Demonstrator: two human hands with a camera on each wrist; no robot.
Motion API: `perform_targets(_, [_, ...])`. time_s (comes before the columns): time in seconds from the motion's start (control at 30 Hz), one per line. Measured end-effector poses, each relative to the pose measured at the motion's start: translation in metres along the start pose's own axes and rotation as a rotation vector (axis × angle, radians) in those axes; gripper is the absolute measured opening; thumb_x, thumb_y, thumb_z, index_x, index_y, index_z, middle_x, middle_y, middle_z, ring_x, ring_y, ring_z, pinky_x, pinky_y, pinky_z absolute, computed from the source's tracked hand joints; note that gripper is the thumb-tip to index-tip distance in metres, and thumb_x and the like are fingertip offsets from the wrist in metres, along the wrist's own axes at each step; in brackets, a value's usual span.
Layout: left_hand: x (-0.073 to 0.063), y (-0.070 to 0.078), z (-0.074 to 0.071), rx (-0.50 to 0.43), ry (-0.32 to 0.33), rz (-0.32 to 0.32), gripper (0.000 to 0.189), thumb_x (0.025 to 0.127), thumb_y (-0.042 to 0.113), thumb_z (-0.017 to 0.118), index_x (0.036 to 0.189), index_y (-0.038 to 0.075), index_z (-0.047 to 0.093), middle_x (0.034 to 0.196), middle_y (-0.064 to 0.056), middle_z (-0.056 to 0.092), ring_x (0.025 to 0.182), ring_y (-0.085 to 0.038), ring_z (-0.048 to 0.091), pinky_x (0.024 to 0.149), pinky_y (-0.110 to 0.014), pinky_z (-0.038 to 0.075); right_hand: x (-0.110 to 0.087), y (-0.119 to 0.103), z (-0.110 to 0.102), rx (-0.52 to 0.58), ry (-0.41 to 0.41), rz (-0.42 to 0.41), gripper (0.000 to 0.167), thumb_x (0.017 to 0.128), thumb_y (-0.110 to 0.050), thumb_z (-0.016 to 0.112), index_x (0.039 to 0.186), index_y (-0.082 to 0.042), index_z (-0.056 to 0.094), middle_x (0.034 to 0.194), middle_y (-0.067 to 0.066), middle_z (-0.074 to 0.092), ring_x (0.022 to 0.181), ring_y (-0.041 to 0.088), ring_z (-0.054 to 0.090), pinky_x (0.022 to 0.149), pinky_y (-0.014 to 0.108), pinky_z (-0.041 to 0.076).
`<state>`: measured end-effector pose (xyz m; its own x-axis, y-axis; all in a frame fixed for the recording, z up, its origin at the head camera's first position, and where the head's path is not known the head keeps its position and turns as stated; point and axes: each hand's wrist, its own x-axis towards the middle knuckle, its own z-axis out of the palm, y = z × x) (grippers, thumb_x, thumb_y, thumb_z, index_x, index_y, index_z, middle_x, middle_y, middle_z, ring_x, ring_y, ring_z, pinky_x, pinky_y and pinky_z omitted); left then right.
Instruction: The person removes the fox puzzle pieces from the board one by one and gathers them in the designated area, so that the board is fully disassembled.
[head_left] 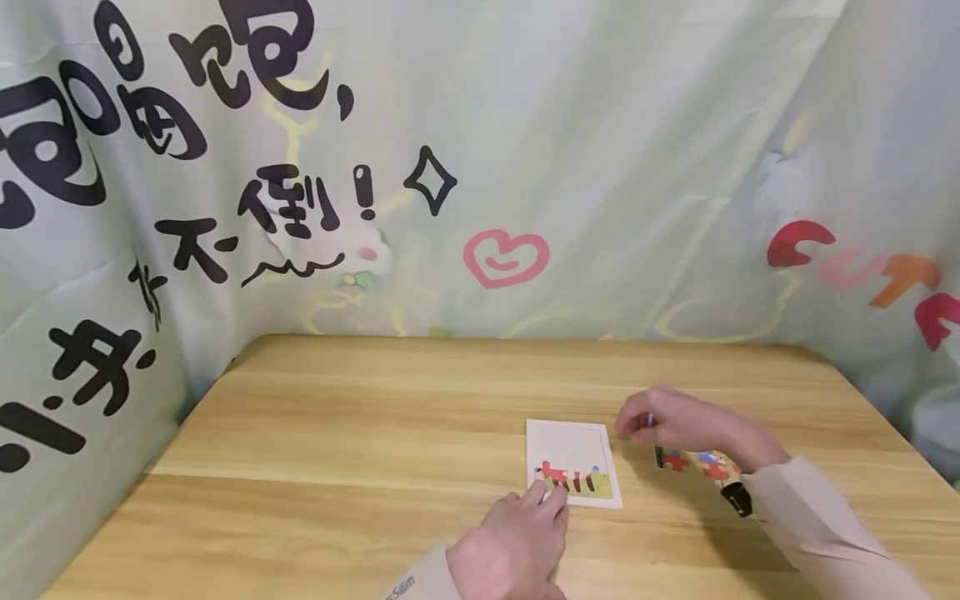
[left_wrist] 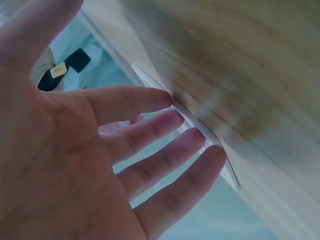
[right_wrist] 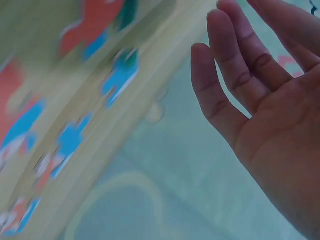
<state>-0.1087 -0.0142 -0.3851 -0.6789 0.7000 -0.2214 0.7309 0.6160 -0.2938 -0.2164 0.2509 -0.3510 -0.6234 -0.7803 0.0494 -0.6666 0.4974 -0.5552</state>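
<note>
A white-framed puzzle board lies flat on the table, with a red figure and dark stripes on green along its near part. The straight fingers of my left hand rest on the board's near left edge. In the left wrist view the fingertips meet the thin board edge. My right hand hovers just beyond the board's far right corner, its fingers bent downward. A small bluish spot shows between its thumb and fingers; I cannot tell whether it is a held piece. Several colourful puzzle pieces lie under the right wrist.
The wooden table reaches back to a pale printed curtain, which also hangs along the left and right sides. In the right wrist view more red and blue puzzle pieces are spread on the tabletop. A black band sits at the right cuff.
</note>
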Motion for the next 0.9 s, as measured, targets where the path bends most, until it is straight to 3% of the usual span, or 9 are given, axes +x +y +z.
perform_targets(0.2, [-0.003,0.001,0.001,-0.039,0.004,-0.006,0.083,0.080,0.075,0.067,0.142,0.021,0.058,0.136,0.011,0.042,0.112,-0.006,0.038,0.071,-0.016,0.045,0.028,-0.014,0.016,-0.002,-0.036,-0.019,0.018,0.088,0.010,0.067,0.095,-0.004,0.075,0.089,-0.003,0.069,0.076,0.003,0.055,0.066,0.026,0.052])
perform_targets(0.37, [-0.002,0.000,0.001,-0.057,0.004,0.008,0.084,0.078,0.076,0.066,0.140,0.020,0.060,0.133,0.011,0.042,0.111,-0.006,0.038,0.074,-0.019,0.045,0.044,-0.022,0.028,-0.025,-0.048,-0.053,0.023,0.084,0.013,0.067,0.094,-0.005,0.076,0.087,-0.004,0.069,0.076,0.003,0.056,0.068,0.025,0.052])
perform_targets(0.6, [-0.002,0.002,0.002,-0.010,0.016,0.026,0.076,0.082,0.074,0.064,0.137,0.022,0.063,0.129,0.011,0.046,0.112,-0.006,0.040,0.082,-0.019,0.044,0.058,-0.029,0.041,0.046,-0.102,-0.023,0.024,0.082,0.012,0.071,0.099,-0.005,0.076,0.084,-0.007,0.066,0.073,0.002,0.055,0.067,0.024,0.052])
perform_targets(0.83, [-0.009,-0.007,0.004,0.034,-0.020,0.089,0.078,0.087,0.073,0.059,0.145,0.022,0.056,0.151,0.008,0.040,0.122,-0.007,0.040,0.088,-0.020,0.048,0.065,-0.032,0.050,0.057,-0.160,-0.001,0.038,0.076,0.012,0.076,0.110,-0.005,0.075,0.084,-0.008,0.060,0.069,0.001,0.052,0.063,0.023,0.051])
perform_targets(0.9, [-0.011,-0.009,0.004,0.025,-0.011,0.097,0.078,0.086,0.073,0.061,0.146,0.022,0.056,0.151,0.009,0.040,0.122,-0.007,0.040,0.085,-0.019,0.048,0.066,-0.033,0.051,0.053,-0.168,0.009,0.041,0.074,0.013,0.077,0.111,-0.005,0.075,0.083,-0.008,0.058,0.068,0.000,0.050,0.063,0.022,0.051])
